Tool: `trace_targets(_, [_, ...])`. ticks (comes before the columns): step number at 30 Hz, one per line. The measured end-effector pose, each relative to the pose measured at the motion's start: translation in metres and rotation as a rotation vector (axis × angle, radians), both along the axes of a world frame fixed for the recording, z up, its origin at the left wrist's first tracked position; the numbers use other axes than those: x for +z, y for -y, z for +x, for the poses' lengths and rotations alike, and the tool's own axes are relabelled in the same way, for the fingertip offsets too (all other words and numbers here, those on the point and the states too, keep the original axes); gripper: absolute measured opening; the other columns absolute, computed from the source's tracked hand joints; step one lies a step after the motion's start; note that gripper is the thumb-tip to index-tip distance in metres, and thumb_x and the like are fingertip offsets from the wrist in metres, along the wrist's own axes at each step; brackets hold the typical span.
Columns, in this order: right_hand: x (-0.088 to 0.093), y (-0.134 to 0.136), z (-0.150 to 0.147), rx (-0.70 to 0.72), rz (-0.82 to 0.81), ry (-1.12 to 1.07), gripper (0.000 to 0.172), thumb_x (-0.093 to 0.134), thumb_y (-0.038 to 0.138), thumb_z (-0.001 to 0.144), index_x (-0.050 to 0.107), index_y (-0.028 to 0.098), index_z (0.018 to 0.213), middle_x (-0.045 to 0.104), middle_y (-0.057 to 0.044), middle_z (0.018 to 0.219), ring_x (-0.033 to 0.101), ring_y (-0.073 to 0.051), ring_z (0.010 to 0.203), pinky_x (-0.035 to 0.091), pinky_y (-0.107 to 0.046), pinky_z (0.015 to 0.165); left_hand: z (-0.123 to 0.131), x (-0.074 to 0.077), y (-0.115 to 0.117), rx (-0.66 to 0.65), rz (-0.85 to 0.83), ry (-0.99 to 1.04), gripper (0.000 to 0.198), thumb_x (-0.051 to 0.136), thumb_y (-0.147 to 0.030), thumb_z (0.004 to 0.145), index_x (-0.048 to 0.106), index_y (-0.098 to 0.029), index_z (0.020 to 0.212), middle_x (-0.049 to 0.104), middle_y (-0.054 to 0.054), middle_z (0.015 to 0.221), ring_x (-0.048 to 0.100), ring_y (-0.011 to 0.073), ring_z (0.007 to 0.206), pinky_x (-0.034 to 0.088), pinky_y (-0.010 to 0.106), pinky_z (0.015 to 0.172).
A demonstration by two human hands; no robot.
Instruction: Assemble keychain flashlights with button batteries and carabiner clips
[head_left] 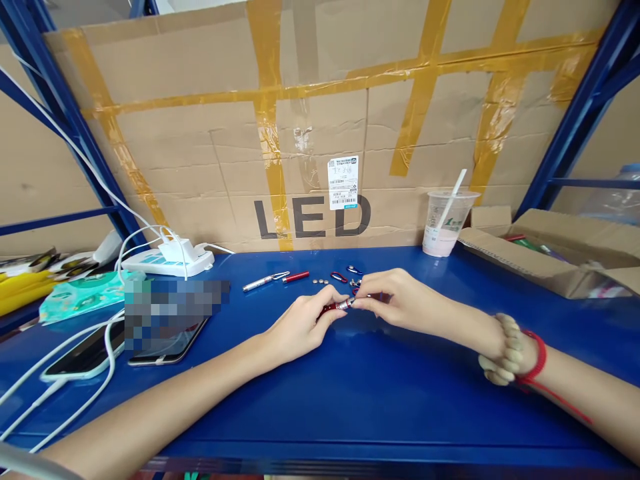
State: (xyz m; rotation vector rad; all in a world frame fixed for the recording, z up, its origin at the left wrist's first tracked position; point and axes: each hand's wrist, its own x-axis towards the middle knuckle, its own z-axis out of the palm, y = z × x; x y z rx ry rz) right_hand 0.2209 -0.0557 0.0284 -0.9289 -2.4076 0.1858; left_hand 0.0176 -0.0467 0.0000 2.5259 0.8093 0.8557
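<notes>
My left hand is closed around a slim red penlight with a silver end, held just above the blue shelf. My right hand pinches at that silver end; the fingers partly cover whatever small piece is there. Beyond the hands lie several small round button cells, a red tube and a silver penlight with a clip on its end. A red carabiner clip and a blue carabiner clip rest close by, along with small parts half hidden behind my right hand.
Phones and white cables lie at the left, near a power strip and a teal packet. A plastic cup with a straw stands at the back right, beside an open cardboard box. A large taped carton walls the back.
</notes>
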Motion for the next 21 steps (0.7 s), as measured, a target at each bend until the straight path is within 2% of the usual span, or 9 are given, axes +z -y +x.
trace_targets(3, [-0.002,0.005,-0.003,0.069,0.038,0.092,0.03,0.042,0.026,0.088,0.059,0.018,0.065,0.06,-0.003,0.066,0.053,-0.013,0.06,0.039,-0.024,0.058,-0.001,-0.001,0.004,-0.001,0.041,-0.048,0.009,0.041,-0.026,0.089,0.048,-0.022,0.086,0.064,0.0,0.084,0.061,0.0147,0.07,0.042,0.022,0.061])
trace_targets(5, [-0.004,0.008,-0.005,0.071,-0.03,0.044,0.031,0.041,0.027,0.088,0.056,0.018,0.062,0.059,-0.002,0.063,0.053,-0.013,0.058,0.039,-0.024,0.057,-0.002,-0.001,0.006,0.001,0.099,-0.073,0.01,0.04,-0.026,0.089,0.048,-0.021,0.084,0.065,0.002,0.086,0.061,0.0154,0.071,0.043,0.023,0.062])
trace_targets(7, [-0.005,0.01,-0.009,0.041,-0.237,-0.073,0.033,0.042,0.032,0.087,0.053,0.018,0.059,0.056,0.0,0.055,0.053,-0.011,0.049,0.039,-0.023,0.052,-0.002,-0.001,0.007,-0.005,0.156,-0.097,0.011,0.039,-0.025,0.09,0.049,-0.021,0.085,0.065,0.003,0.088,0.062,0.0162,0.075,0.044,0.024,0.065])
trace_targets(10, [-0.007,0.01,-0.014,0.004,-0.662,-0.273,0.038,0.046,0.046,0.082,0.05,0.017,0.058,0.048,0.004,0.042,0.048,-0.01,0.035,0.037,-0.022,0.041,-0.002,0.0,0.007,0.0,0.185,-0.107,0.015,0.039,-0.025,0.09,0.052,-0.022,0.096,0.066,0.004,0.094,0.062,0.0168,0.083,0.045,0.024,0.072])
trace_targets(11, [-0.008,0.009,-0.015,0.005,-0.756,-0.323,0.039,0.048,0.05,0.08,0.05,0.017,0.058,0.047,0.004,0.04,0.048,-0.01,0.034,0.036,-0.021,0.04,-0.001,0.001,0.006,0.008,0.175,-0.1,0.017,0.039,-0.025,0.09,0.051,-0.022,0.101,0.066,0.004,0.097,0.062,0.0168,0.086,0.045,0.024,0.074])
trace_targets(13, [-0.009,0.007,-0.016,0.001,-0.821,-0.376,0.041,0.052,0.054,0.075,0.051,0.017,0.06,0.046,0.005,0.04,0.049,-0.01,0.034,0.037,-0.021,0.039,0.001,0.001,0.005,0.028,0.142,-0.078,0.021,0.04,-0.024,0.09,0.051,-0.023,0.108,0.065,0.003,0.099,0.062,0.0164,0.089,0.045,0.025,0.077])
trace_targets(16, [-0.01,0.003,-0.015,-0.053,-0.687,-0.341,0.042,0.053,0.055,0.075,0.054,0.016,0.061,0.05,0.004,0.045,0.05,-0.009,0.036,0.04,-0.021,0.041,0.002,0.001,0.001,0.057,0.118,-0.037,0.02,0.041,-0.022,0.089,0.054,-0.021,0.104,0.066,0.002,0.094,0.062,0.0145,0.081,0.046,0.023,0.072])
trace_targets(21, [-0.007,-0.005,-0.004,-0.181,-0.12,-0.269,0.034,0.058,0.049,0.076,0.065,0.016,0.075,0.058,0.001,0.059,0.05,-0.008,0.046,0.039,-0.02,0.047,0.002,-0.001,-0.006,0.101,0.101,0.067,0.021,0.042,-0.022,0.088,0.055,-0.019,0.104,0.065,0.001,0.085,0.06,0.011,0.065,0.046,0.02,0.062])
